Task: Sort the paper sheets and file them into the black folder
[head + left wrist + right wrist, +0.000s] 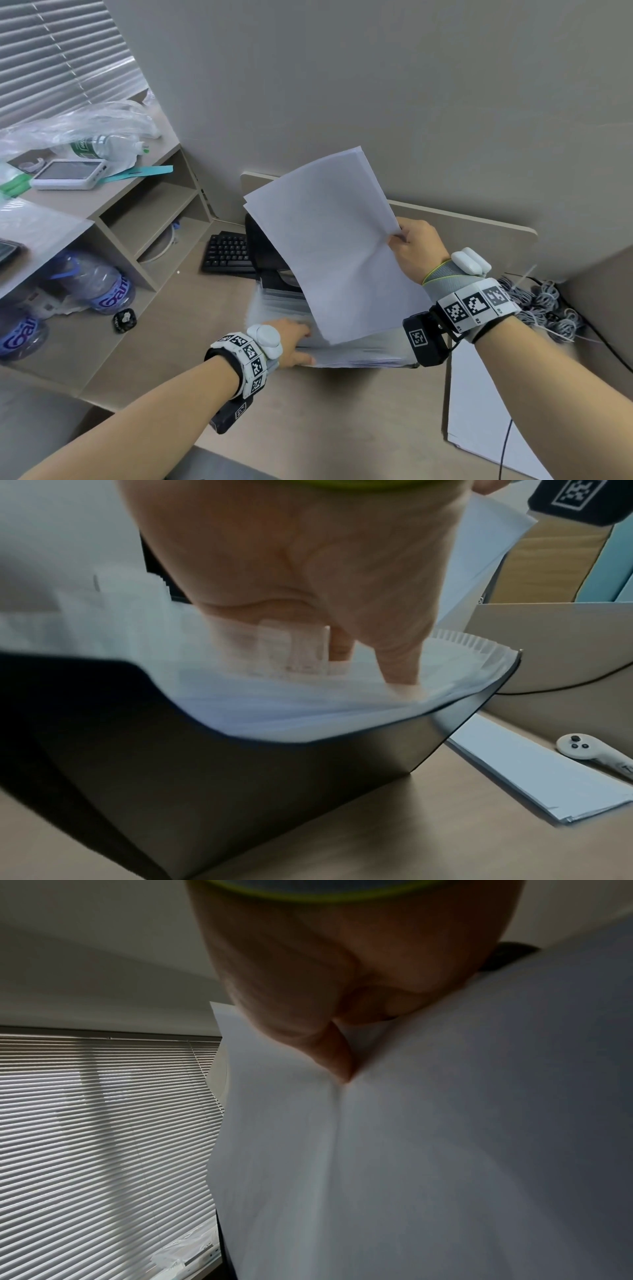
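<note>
A black expanding folder stands open on the desk, its translucent dividers fanned out. My left hand reaches into the near pockets, fingers pushed down between the dividers, which part around them. My right hand pinches a few white paper sheets by their right edge and holds them tilted above the folder, lower end over the pockets. In the right wrist view my thumb presses into the sheets. The sheets hide most of the folder's back.
A second stack of white paper lies on the desk at right, with a white controller beyond it. A black keyboard sits behind the folder. Shelves with bottles stand left; tangled cables lie far right.
</note>
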Available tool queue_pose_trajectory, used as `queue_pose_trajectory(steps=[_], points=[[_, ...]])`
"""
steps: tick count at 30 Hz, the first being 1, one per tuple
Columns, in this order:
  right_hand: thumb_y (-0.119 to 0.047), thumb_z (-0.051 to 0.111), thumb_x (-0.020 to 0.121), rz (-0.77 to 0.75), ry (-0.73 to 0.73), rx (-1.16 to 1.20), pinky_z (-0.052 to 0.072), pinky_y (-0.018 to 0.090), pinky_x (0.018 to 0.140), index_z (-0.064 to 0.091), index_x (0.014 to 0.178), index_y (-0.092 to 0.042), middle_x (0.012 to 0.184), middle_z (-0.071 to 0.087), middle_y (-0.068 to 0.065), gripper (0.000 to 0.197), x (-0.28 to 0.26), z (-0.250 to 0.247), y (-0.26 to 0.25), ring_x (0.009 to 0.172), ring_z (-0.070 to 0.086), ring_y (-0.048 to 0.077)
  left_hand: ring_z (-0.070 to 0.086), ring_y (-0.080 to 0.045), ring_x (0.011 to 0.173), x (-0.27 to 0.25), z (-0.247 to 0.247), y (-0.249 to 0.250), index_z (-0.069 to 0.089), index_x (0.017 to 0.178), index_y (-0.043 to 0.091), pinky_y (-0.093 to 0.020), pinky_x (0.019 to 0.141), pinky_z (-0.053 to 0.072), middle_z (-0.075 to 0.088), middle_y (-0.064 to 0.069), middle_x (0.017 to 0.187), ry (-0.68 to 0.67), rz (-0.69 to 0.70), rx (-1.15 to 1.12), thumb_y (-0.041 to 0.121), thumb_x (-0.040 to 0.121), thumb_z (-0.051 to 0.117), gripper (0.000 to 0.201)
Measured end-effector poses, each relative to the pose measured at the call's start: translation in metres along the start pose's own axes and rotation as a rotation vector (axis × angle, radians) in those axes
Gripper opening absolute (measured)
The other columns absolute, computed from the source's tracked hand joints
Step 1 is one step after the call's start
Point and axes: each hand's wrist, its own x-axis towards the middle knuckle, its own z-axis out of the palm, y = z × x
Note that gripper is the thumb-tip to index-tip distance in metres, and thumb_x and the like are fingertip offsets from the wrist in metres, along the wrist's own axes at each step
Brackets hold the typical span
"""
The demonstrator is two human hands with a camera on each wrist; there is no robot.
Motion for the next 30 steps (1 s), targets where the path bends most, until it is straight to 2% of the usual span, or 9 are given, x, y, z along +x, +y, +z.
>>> queue_pose_trajectory(steps=[7,9,11,14,17,20,23,26,30], points=[[0.001,0.046,0.081,0.015,0.0,-0.002,0.031,0.031,0.057,0.04,0.061,-0.018,0.054,0.039,-0.006,0.029,-0.001,0.002,0.002,0.058,0.033,0.02,0.058,-0.027,0.113,-0.001,0.0,0.001,0.046,0.137,0.019,-0.035,0.088,0.05,0.057,-0.005,0.132,0.047,-0.03,-0.031,0.049,0.094,0.047,0.052],[0.001,0.046,0.081,0.021,0.0,-0.004,0.031,0.031,0.057,0.04,0.06,-0.018,0.054,0.039,-0.005,0.029,-0.002,0.002,0.002,0.058,0.033,0.02,0.06,-0.028,0.107,-0.001,0.0,0.001,0.052,0.127,0.02,-0.034,0.084,0.05,0.062,-0.006,0.124,0.059,-0.03,0.001,0.04,0.097,0.045,0.037],[0.001,0.046,0.082,0.022,0.0,-0.004,0.032,0.031,0.057,0.046,0.064,-0.015,0.055,0.04,-0.004,0.024,-0.001,0.003,0.002,0.06,0.034,0.022,0.06,-0.028,0.097,0.002,0.0,0.002,0.058,0.107,0.017,-0.034,0.078,0.05,0.066,-0.007,0.111,0.045,-0.007,0.008,0.033,0.097,0.044,0.024],[0.001,0.047,0.082,0.022,0.008,0.001,0.033,0.031,0.058,0.048,0.068,-0.009,0.056,0.041,-0.002,0.017,-0.001,0.004,0.005,0.061,0.034,0.023,0.061,-0.029,0.094,0.004,0.002,0.004,0.061,0.095,0.01,-0.031,0.072,0.047,0.066,-0.007,0.104,0.032,0.003,0.042,0.028,0.097,0.044,0.024],[0.001,0.047,0.082,0.016,0.006,0.01,0.034,0.031,0.058,0.052,0.071,-0.005,0.059,0.044,0.001,0.013,0.0,0.006,0.007,0.062,0.035,0.023,0.059,-0.027,0.1,0.007,0.004,0.004,0.067,0.091,0.01,-0.033,0.079,0.05,0.06,-0.006,0.112,0.069,0.043,0.038,0.028,0.092,0.051,0.024],[0.003,0.047,0.081,0.008,-0.001,0.017,0.03,0.031,0.056,0.047,0.066,-0.009,0.055,0.039,-0.003,0.019,-0.001,0.005,0.005,0.059,0.032,0.02,0.05,-0.025,0.112,0.007,0.005,0.004,0.068,0.085,0.021,-0.032,0.085,0.039,0.051,-0.002,0.129,0.089,0.067,-0.008,0.041,0.083,0.061,0.022],[0.004,0.047,0.081,0.018,0.001,0.02,0.029,0.031,0.056,0.044,0.064,-0.013,0.054,0.037,-0.005,0.023,-0.002,0.003,0.004,0.059,0.03,0.02,0.047,-0.025,0.12,0.007,0.007,0.0,0.066,0.101,0.024,-0.035,0.093,0.039,0.044,-0.001,0.14,0.046,0.076,-0.034,0.055,0.08,0.062,0.038],[0.002,0.047,0.082,0.024,0.007,0.013,0.032,0.032,0.057,0.049,0.068,-0.011,0.054,0.039,-0.005,0.019,-0.001,0.005,0.006,0.06,0.032,0.021,0.053,-0.025,0.116,0.006,0.007,-0.002,0.063,0.111,0.023,-0.03,0.089,0.043,0.04,0.0,0.145,0.028,0.063,-0.08,0.056,0.083,0.06,0.044],[0.0,0.047,0.084,-0.019,0.012,-0.052,0.042,0.039,0.06,0.056,0.078,-0.006,0.058,0.045,-0.002,0.012,-0.004,0.01,0.008,0.062,0.039,0.026,0.056,-0.024,0.117,0.002,0.003,-0.004,0.066,0.094,0.022,-0.034,0.095,0.045,0.025,0.001,0.158,0.045,0.029,-0.142,0.058,0.086,0.056,0.038]])
